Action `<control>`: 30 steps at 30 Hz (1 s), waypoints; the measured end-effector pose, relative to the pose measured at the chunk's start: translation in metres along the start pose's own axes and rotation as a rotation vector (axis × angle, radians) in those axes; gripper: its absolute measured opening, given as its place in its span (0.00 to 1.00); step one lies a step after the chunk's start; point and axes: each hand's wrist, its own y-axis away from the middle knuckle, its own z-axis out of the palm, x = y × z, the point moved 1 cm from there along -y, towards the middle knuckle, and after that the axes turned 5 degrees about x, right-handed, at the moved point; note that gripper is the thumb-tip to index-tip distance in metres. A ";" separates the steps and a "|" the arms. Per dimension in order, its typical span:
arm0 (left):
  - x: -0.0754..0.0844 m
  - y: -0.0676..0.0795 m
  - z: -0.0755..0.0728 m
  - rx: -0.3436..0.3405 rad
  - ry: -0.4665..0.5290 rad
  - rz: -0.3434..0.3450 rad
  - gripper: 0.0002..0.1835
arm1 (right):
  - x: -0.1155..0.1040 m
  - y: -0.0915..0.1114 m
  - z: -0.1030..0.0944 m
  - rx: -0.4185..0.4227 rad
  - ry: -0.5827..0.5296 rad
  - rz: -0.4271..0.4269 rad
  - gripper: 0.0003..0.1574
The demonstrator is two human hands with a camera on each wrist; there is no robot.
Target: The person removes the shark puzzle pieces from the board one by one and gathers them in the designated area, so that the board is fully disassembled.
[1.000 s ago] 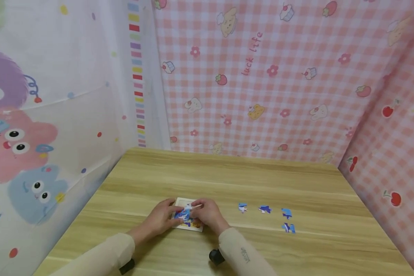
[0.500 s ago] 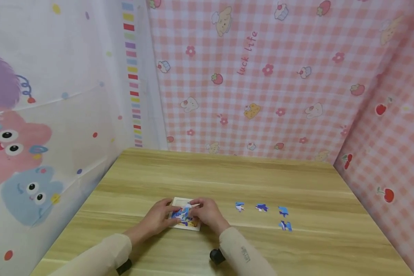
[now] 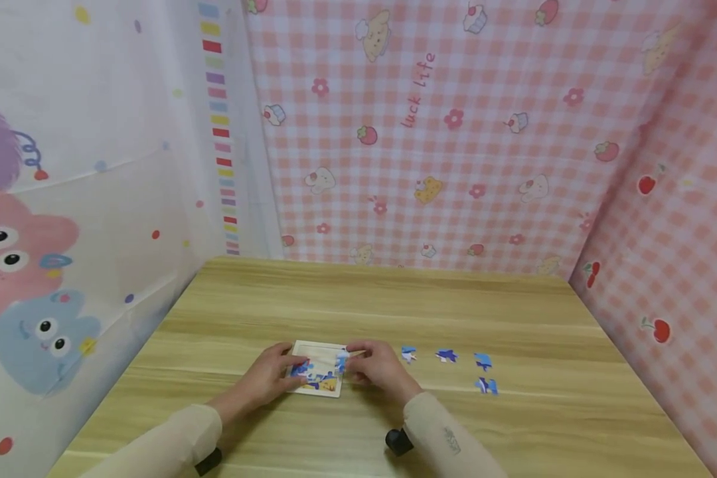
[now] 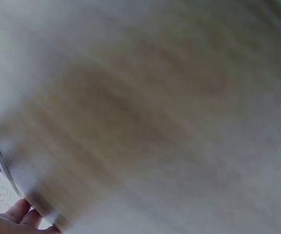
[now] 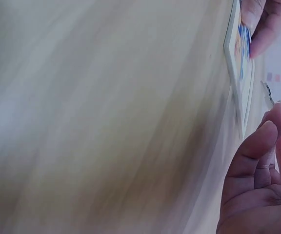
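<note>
A small white-framed jigsaw board (image 3: 317,344) lies on the table, with blue and orange pieces fitted along its lower and left parts. My left hand (image 3: 267,376) holds the board at its left side, thumb and index finger over the pieces. In the left wrist view, fingertips (image 4: 18,210) show at the board's edge. My right hand (image 3: 378,366) pinches a light-blue puzzle piece (image 3: 341,360) by the board's right edge. The right wrist view shows this piece (image 5: 268,94) edge-on, raised off the board, between thumb and finger.
Several loose blue puzzle pieces lie to the right: one piece (image 3: 409,355) close to the right hand, another (image 3: 446,356) beyond it, and two more, an upper piece (image 3: 482,360) and a lower piece (image 3: 486,386). Patterned cloth walls (image 3: 430,146) stand behind the wooden table (image 3: 358,299) and at both sides.
My right hand has moved right with the puzzle piece, from over the middle of the board to its right edge, uncovering the bare part. The left hand stays on the board.
</note>
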 end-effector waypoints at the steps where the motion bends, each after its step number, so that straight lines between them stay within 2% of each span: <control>1: 0.000 0.000 0.000 -0.002 -0.001 -0.004 0.25 | 0.001 0.001 -0.004 -0.002 0.006 0.004 0.18; 12: 0.001 -0.001 0.000 0.002 0.003 -0.003 0.24 | 0.015 0.011 -0.045 -0.009 0.051 0.005 0.19; 18: 0.001 0.000 0.000 -0.004 0.003 -0.013 0.25 | 0.020 0.019 -0.066 -0.004 0.073 0.039 0.19; 23: 0.001 0.001 0.000 -0.010 0.010 -0.035 0.24 | 0.025 0.024 -0.086 -0.004 0.084 0.031 0.19; 30: 0.004 0.000 0.000 -0.021 0.013 -0.052 0.24 | 0.036 0.030 -0.112 0.043 0.134 0.051 0.20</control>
